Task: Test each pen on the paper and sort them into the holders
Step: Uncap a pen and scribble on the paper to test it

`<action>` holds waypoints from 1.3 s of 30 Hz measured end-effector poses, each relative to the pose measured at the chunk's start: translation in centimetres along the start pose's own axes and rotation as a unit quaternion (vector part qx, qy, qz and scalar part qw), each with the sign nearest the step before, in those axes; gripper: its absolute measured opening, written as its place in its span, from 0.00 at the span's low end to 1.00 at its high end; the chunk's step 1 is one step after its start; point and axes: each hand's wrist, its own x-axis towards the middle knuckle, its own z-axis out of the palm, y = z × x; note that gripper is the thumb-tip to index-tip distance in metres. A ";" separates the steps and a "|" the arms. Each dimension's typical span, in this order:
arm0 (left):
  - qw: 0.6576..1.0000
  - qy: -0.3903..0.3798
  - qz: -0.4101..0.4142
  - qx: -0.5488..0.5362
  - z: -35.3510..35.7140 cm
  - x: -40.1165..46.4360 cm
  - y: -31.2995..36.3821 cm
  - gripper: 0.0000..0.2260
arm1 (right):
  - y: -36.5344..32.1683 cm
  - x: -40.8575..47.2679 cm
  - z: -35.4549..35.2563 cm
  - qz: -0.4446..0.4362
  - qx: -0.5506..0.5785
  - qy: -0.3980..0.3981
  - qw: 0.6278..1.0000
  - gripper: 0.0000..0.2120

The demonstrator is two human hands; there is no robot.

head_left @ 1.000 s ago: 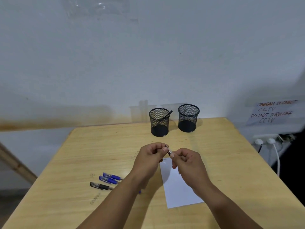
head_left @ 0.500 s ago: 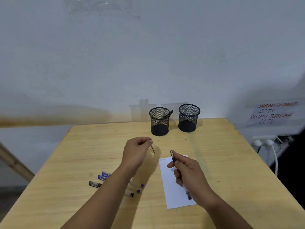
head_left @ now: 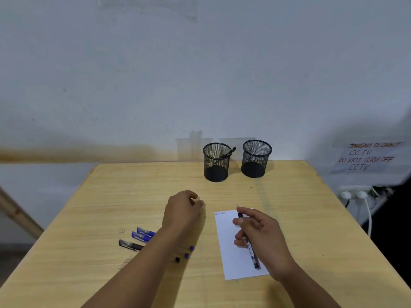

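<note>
Left hand point(head_left: 183, 210) lowered (closed); right hand point(head_left: 260, 232) grips pen point(head_left: 250, 245) above paper point(head_left: 226, 245).

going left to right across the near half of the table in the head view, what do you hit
black pen → two blue pens → left hand → sheet of paper → right hand holding a pen over the paper
</note>
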 end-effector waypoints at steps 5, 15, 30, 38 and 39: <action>0.989 0.004 0.132 0.071 0.7 -1.9 -0.6 0.16 | -0.1 0.9 -0.6 0.012 0.066 0.006 0.998 0.12; 0.960 -0.061 0.239 0.135 1.1 -3.6 -2.1 0.24 | -0.1 3.6 0.4 -0.061 -0.075 0.058 0.994 0.04; 0.960 -0.070 0.222 0.155 1.6 -3.4 -2.7 0.26 | 1.8 5.1 0.9 -0.076 -0.228 0.069 0.968 0.04; 0.958 -0.067 0.225 0.164 1.5 -3.2 -2.5 0.26 | 1.8 5.4 1.2 -0.077 -0.253 0.076 0.961 0.03; 0.958 -0.069 0.225 0.165 1.5 -3.3 -2.5 0.26 | 1.8 5.4 1.2 -0.078 -0.256 0.078 0.960 0.03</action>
